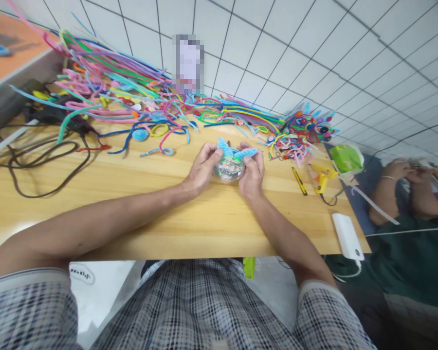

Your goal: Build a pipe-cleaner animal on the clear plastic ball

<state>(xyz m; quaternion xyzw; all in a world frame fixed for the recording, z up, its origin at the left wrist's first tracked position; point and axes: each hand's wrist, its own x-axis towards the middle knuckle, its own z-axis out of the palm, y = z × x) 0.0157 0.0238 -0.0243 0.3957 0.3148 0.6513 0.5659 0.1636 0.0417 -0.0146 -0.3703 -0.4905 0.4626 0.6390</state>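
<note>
Between my hands, just above the wooden table (160, 218), is a clear round ball (229, 170) with shiny bits in it. Two light-blue ear-like pieces (224, 146), apparently wound from pipe cleaner, stand up from its top. My left hand (205, 167) pinches the left ear piece and steadies the ball's left side. On the other side my right hand (251, 170) has its thumb and fingers closed on the right ear piece, close against the ball. The fingertips behind the pieces are partly hidden.
Many coloured pipe cleaners (120, 80) lie along the tiled wall. A black cable (40, 170) coils at left. On the right are a yellow cutter (299, 181), a yellow glue gun (323, 177), a white power bank (347, 236) and another person's hands (405, 170).
</note>
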